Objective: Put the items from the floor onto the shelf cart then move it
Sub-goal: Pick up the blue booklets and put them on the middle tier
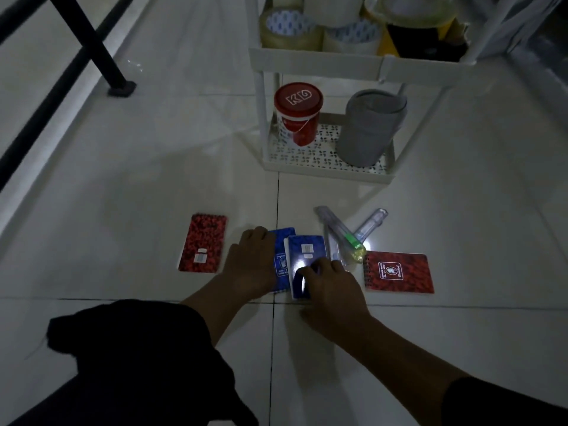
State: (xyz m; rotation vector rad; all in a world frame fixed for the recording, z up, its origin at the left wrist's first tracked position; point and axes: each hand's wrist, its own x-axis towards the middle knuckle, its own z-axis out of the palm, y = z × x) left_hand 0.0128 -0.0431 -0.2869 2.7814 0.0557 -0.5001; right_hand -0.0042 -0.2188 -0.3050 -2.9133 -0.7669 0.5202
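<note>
both hands press flat on the floor items: left hand [250, 262] spread on one blue notebook [282, 259], right hand [333, 290] fingering the other blue notebook [305, 256], neither gripped yet. best stack these glossy covers before lifting. red spiral notebooks [399, 273] flank them; clear plastic tubes [344, 238] beyond; white perforated shelf cart [322, 170] farthest.

A dim indoor room — likely a home or small office storage corner. Glossy white floor tiles [123, 167] run throughout; at one o'clock a white shelf cart [316, 61] carries tape rolls [289, 30] and a red-lidded tub [297, 113], and at eleven o'clock stands a black metal frame leg [92, 44] — furniture, seemingly.
</note>
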